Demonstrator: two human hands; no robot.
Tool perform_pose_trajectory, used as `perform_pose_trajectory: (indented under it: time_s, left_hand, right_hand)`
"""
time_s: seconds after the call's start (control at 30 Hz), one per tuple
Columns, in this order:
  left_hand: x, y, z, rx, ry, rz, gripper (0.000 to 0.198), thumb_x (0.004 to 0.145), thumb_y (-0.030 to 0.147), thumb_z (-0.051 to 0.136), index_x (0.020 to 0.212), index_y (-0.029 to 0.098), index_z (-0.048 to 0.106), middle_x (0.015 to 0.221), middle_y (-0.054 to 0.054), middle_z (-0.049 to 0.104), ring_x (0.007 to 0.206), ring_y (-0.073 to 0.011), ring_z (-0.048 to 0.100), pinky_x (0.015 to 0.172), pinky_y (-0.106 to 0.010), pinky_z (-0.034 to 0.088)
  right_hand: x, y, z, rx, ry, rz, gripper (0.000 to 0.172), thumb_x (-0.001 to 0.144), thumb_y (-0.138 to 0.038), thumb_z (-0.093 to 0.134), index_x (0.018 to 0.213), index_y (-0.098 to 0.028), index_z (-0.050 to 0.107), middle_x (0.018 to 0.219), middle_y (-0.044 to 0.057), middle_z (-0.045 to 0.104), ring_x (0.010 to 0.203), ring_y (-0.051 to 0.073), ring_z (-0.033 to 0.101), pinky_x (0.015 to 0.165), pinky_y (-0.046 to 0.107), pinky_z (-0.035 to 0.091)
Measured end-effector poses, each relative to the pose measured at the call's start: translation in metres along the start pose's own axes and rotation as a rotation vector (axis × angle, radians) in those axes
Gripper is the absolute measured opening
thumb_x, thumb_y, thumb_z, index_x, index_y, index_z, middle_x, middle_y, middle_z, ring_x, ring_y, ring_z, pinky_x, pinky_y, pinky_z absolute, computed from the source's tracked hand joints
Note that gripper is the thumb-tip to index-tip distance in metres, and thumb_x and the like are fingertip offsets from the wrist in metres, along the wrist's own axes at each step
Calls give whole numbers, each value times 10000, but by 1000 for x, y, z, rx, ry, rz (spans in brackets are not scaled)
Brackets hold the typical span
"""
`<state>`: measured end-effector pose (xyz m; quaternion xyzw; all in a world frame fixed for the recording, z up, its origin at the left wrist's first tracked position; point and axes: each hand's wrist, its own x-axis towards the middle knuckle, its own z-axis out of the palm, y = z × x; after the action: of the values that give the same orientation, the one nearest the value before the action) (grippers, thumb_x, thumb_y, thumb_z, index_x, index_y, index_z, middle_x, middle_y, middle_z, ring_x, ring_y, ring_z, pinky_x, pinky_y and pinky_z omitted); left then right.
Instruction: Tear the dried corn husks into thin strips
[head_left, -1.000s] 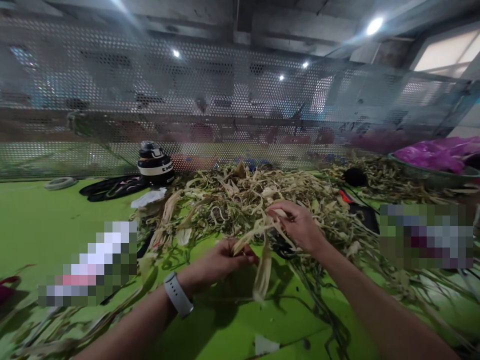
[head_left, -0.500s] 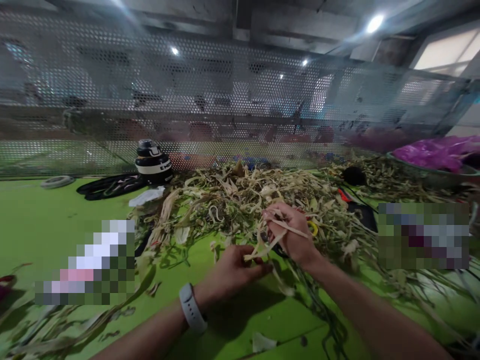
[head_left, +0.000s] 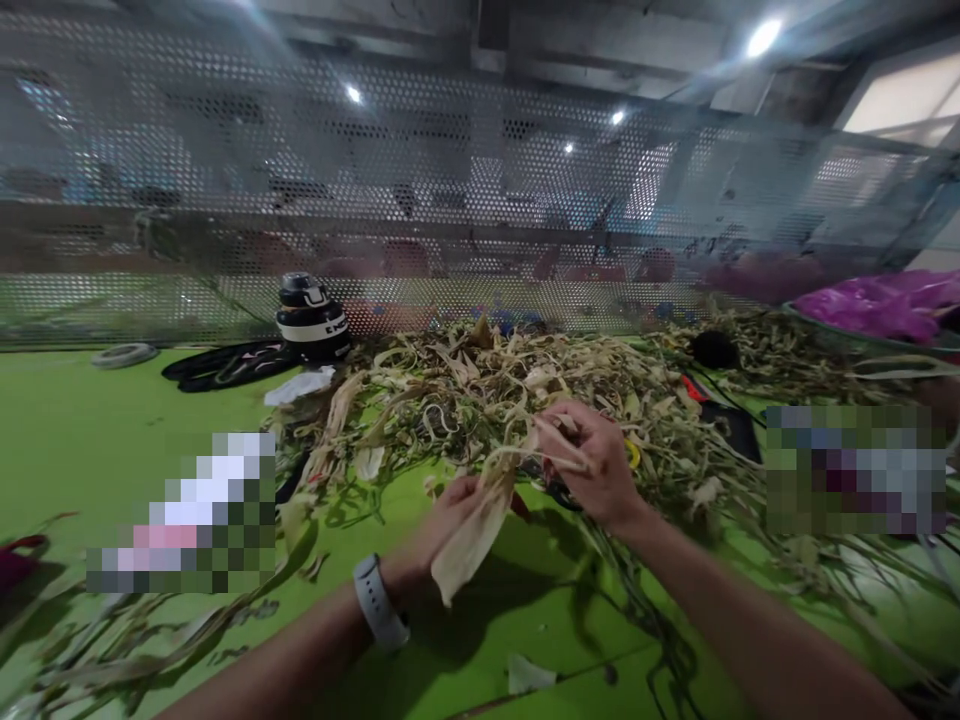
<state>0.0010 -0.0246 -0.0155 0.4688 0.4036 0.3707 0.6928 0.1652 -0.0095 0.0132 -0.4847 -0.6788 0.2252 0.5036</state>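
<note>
Just right of centre, my right hand [head_left: 592, 462] is closed in a pinch on pale dried husk strips, one end jutting past its fingers. A broad dried leaf, much like corn husk [head_left: 480, 530], hangs from there down across my left hand [head_left: 456, 500]. Behind that husk the left fingers are partly hidden, bent around it. On the left wrist is a light-coloured watch band [head_left: 379, 605]. Just beyond both hands lies a tangled heap of dried husks [head_left: 450, 380].
Green tabletop [head_left: 187, 420] extends under everything. At the back left stand a black bottle [head_left: 311, 325], black coiled straps [head_left: 225, 368] and white tissue [head_left: 300, 385]. A basin with purple plastic [head_left: 885, 305] sits far right. A perforated metal screen [head_left: 450, 200] rises behind. Two patches are pixelated.
A broad husk piece now hangs across the left hand, where thin strips stretched between the hands before. Both hands stay close together; the view has shifted slightly.
</note>
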Motion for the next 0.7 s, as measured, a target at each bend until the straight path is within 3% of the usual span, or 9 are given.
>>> perform_pose_trajectory:
  time_s: [0.1, 0.2, 0.3, 0.4, 0.5, 0.63, 0.7]
  left_hand:
    - [1, 0, -2, -41, 28, -88, 317, 718, 471, 536, 648, 174, 622, 475, 26, 475, 411, -102, 386, 402, -221, 278]
    - [2, 0, -2, -30, -15, -128, 358, 686, 524, 583, 709, 170, 629, 473, 35, 482, 401, -92, 394, 396, -213, 264]
    - [2, 2, 0, 71, -94, -63, 310, 620, 453, 697, 679, 159, 619, 435, 74, 406, 367, -51, 295, 375, -199, 202]
    - [0, 4, 2, 145, -111, -19, 306, 646, 448, 684, 669, 159, 586, 434, 92, 349, 364, -40, 227, 367, -193, 164]
    - [-2, 5, 4, 188, -85, 40, 322, 672, 468, 656, 686, 164, 552, 463, 88, 351, 398, -52, 268, 386, -186, 187]
    - [-1, -1, 8, 312, -24, 190, 298, 618, 397, 721, 709, 165, 559, 568, 46, 483, 490, -80, 392, 433, -184, 268]
    - [1, -6, 10, 381, -38, 197, 256, 651, 391, 691, 672, 163, 579, 584, 24, 516, 514, -99, 428, 444, -193, 296]
  right_hand:
    - [3, 2, -4, -64, 42, 1, 78, 759, -249, 512, 720, -182, 528, 530, -41, 486, 466, 94, 449, 472, 195, 370]
    - [5, 4, -7, -117, 37, -27, 93, 749, -252, 519, 687, -183, 510, 544, -40, 478, 482, 90, 437, 481, 190, 364]
    - [5, 6, -10, -85, 12, -50, 108, 755, -272, 534, 706, -180, 509, 593, -34, 484, 495, 85, 437, 476, 187, 358]
    - [5, 8, -11, -63, 35, -10, 139, 786, -295, 504, 705, -183, 507, 587, -33, 477, 492, 90, 450, 471, 189, 363]
    - [5, 8, -9, -93, 41, -18, 150, 783, -314, 503, 705, -186, 515, 575, -33, 482, 491, 95, 453, 474, 190, 370]
    - [2, 3, -4, -172, 90, -22, 165, 778, -313, 502, 684, -182, 538, 550, -28, 497, 486, 97, 446, 475, 189, 365]
    - [1, 0, -2, -158, 78, -17, 164, 773, -315, 507, 685, -184, 548, 563, -20, 528, 492, 100, 465, 475, 189, 372]
